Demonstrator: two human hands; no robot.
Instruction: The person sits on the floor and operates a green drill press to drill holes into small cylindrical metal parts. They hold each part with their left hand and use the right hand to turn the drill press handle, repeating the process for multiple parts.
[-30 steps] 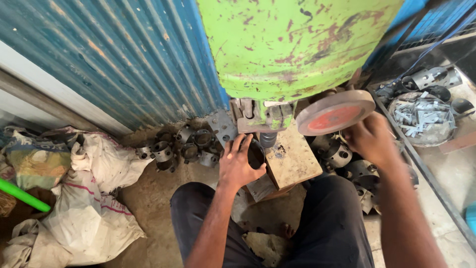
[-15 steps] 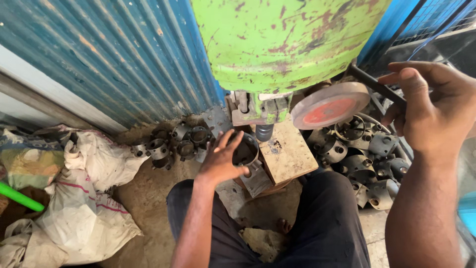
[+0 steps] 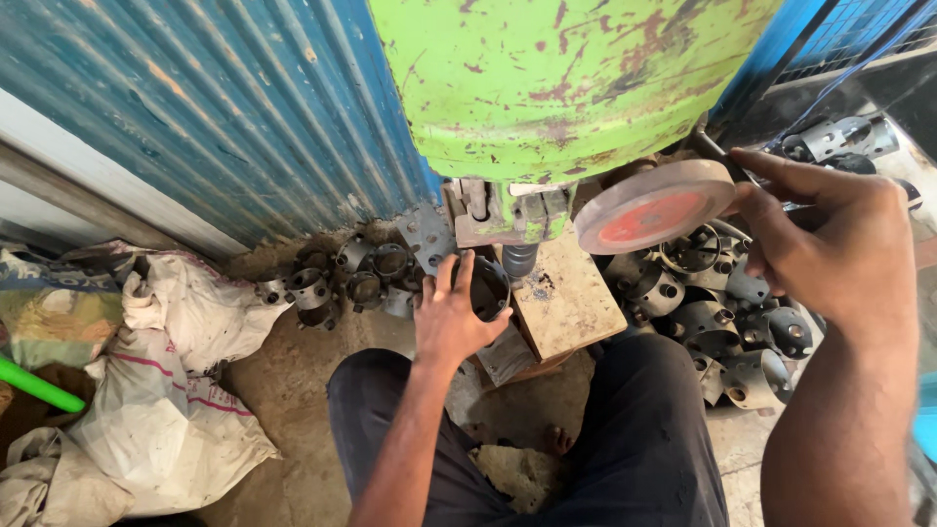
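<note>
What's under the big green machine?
Under the green machine a wooden block sits below a metal spindle. The left hand holds a dark metal ring beside it. The block hides what it rests on.

Single view, head-worn camera: looked steeply down from above the seated person's lap, facing a corrugated blue wall (image 3: 195,107) across the upper left of the frame. Close range; green machine body (image 3: 566,78) filled the top centre, both forearms entered from the bottom edge. No second view shared the scene.
</note>
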